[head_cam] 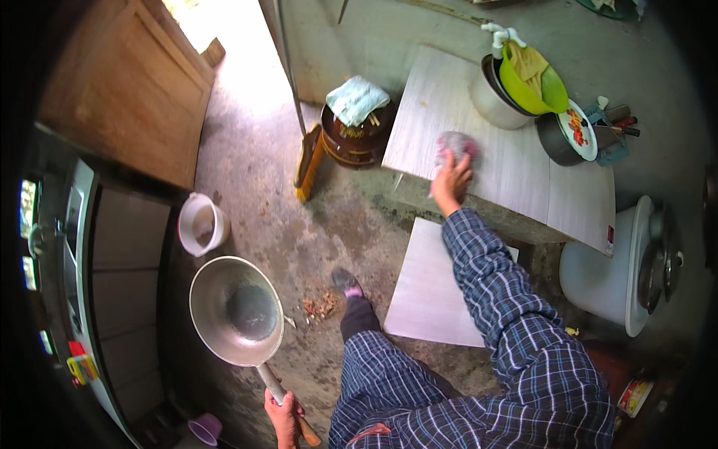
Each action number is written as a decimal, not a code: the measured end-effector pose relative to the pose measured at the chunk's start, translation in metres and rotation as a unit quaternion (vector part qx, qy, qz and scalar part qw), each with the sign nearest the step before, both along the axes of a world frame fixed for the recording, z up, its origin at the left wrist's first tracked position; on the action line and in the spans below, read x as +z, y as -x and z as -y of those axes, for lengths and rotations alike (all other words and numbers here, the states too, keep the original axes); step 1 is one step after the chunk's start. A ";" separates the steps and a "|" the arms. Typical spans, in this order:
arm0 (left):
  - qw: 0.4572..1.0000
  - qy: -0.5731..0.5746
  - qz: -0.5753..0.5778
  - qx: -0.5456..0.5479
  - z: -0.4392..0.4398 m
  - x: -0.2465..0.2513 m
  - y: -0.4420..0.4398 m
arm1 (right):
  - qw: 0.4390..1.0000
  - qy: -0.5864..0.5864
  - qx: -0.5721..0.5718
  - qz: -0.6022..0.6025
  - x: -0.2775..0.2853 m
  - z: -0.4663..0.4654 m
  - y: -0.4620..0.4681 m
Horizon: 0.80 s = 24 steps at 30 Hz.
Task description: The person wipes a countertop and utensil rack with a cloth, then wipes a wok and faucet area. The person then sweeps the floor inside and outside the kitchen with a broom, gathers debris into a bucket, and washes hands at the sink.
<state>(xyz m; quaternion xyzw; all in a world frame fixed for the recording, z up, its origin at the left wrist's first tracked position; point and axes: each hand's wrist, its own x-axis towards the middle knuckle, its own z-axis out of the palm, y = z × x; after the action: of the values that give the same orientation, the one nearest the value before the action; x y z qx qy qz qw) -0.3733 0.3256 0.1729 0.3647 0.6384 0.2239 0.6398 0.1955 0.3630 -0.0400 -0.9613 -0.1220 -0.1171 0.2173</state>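
My left hand [282,414] grips the handle of a metal wok [238,311], held out over the concrete floor. The wok's inside faces up, with a dark worn patch at its bottom and no food visible in it. At the front edge of a pale wood-grain tabletop [429,106], my right hand [453,178] presses on a crumpled pink and grey cloth [459,147]. The cloth is blurred and partly covered by my fingers.
Basins topped by a lime-green bowl [547,92] stand behind, near an enamel plate [578,129]. A brown lidded jar [356,140], a broom [308,163] and a white bucket [203,224] stand on the floor. Sweepings [320,307] lie by my foot. A pale board [432,292] is below the tabletop.
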 end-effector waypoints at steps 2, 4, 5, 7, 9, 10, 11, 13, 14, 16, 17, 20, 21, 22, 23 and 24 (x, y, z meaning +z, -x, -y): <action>1.000 -0.019 -0.001 -0.015 0.003 0.003 -0.004 | 0.995 -0.030 0.094 -0.001 0.004 -0.014 0.031; 0.998 -0.039 0.010 -0.046 -0.009 -0.008 -0.012 | 0.982 0.001 0.185 0.034 0.044 -0.015 0.048; 0.997 -0.046 0.020 -0.055 -0.014 -0.013 -0.016 | 0.979 -0.006 0.198 0.039 0.052 -0.017 0.048; 0.995 -0.068 0.043 -0.063 -0.018 -0.027 -0.025 | 0.978 -0.022 0.194 0.078 0.064 -0.023 0.038; 0.990 -0.083 0.056 -0.097 -0.022 -0.034 -0.035 | 0.977 -0.024 0.159 0.143 0.081 -0.023 0.017; 0.988 -0.086 0.076 -0.107 -0.018 -0.031 -0.037 | 0.978 -0.027 0.144 0.149 0.093 -0.025 0.011; 0.984 -0.089 0.096 -0.118 -0.015 -0.030 -0.039 | 0.978 -0.053 0.126 0.155 0.110 -0.031 0.000; 0.981 -0.097 0.059 -0.155 -0.020 -0.029 -0.028 | 0.975 -0.089 0.097 0.181 0.134 -0.039 -0.002; 0.980 -0.077 0.061 -0.175 -0.015 -0.038 -0.005 | 0.982 -0.087 0.081 0.148 0.130 -0.036 0.018; 0.978 -0.078 0.081 -0.176 -0.002 -0.029 -0.009 | 0.986 -0.095 0.076 0.111 0.177 -0.066 0.020; 0.979 -0.101 0.088 -0.156 0.000 -0.006 -0.037 | 0.974 -0.099 0.137 0.148 0.217 -0.104 0.003; 0.976 -0.080 0.075 -0.189 0.002 0.012 -0.034 | 0.920 -0.121 0.301 0.220 0.222 -0.134 0.027; 0.976 -0.079 0.066 -0.194 -0.002 0.013 -0.031 | 0.885 -0.127 0.385 0.229 0.222 -0.139 0.035; 0.975 -0.077 0.059 -0.200 -0.006 0.013 -0.029 | 0.871 -0.087 0.429 0.224 0.213 -0.131 0.043; 0.974 -0.085 0.055 -0.201 -0.012 0.018 -0.032 | 0.847 -0.053 0.477 0.228 0.213 -0.129 0.050; 0.974 -0.092 0.052 -0.203 -0.018 0.022 -0.034 | 0.838 -0.105 0.491 0.215 0.211 -0.121 0.057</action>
<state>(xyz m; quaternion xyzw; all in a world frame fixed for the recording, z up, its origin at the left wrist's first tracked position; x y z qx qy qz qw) -0.3389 0.3439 0.1946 0.5319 0.4937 0.1662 0.6676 0.1385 0.4837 0.1707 -0.6974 -0.6086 -0.2113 0.3140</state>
